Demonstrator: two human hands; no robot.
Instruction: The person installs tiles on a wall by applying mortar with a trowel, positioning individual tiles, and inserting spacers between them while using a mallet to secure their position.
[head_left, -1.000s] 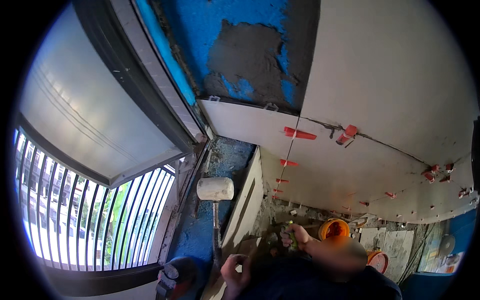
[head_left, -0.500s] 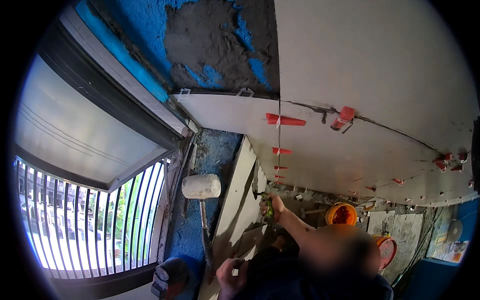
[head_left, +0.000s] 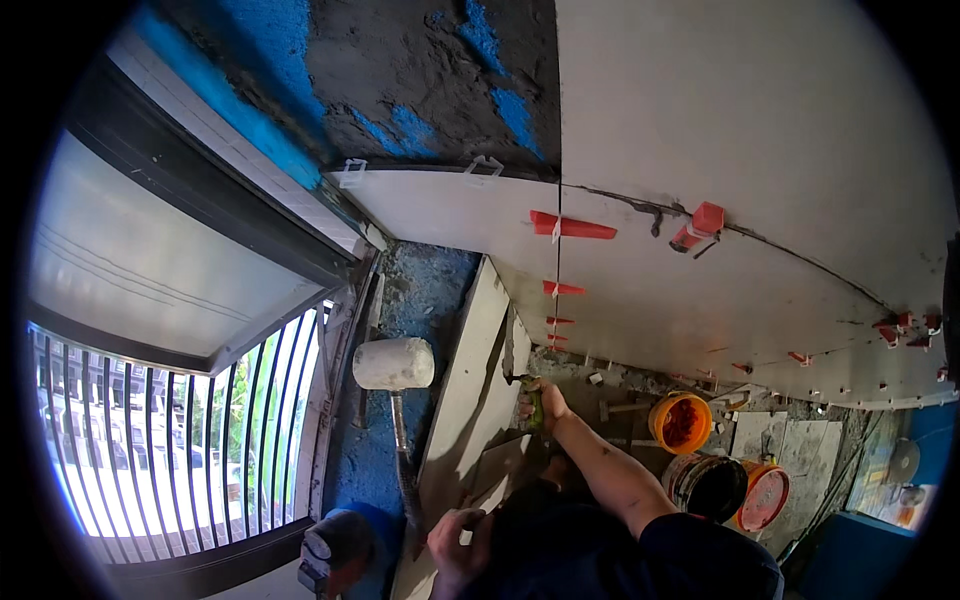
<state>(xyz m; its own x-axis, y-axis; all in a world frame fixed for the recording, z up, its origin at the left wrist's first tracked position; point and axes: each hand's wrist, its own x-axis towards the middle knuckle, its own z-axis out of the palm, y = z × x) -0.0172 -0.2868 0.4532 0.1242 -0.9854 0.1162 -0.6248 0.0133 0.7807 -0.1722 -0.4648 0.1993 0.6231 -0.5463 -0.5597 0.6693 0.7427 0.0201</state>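
Note:
My right hand (head_left: 546, 406) is closed round the green handle of a hand tool (head_left: 535, 408), whose small dark head is beside the lower end of a pale tile piece (head_left: 516, 350). The tool's exact kind is too small to tell. At the lower edge my left hand (head_left: 458, 552) has its fingers curled. A small pale patch shows at them, but I cannot make out what it is. Close to that hand, a long pale tile (head_left: 468, 375) leans at a slant. Left of it lies a white-headed mallet (head_left: 393, 364) on a blue ledge, its handle end near my left hand.
Red wedges (head_left: 572, 225) sit along the seams of the large wall tiles (head_left: 760, 120). Grey mortar (head_left: 400, 60) covers part of the blue wall above. An orange bucket (head_left: 683, 424) holds red pieces; a black bucket (head_left: 712, 488) and a red-orange bucket (head_left: 763, 497) stand nearby. A barred window (head_left: 180, 440) is left.
The view has shifted slightly, so the wall and mallet sit higher in it. A blurred patch over my right arm is gone, showing the forearm and black bucket. Both hands stay nearly in place.

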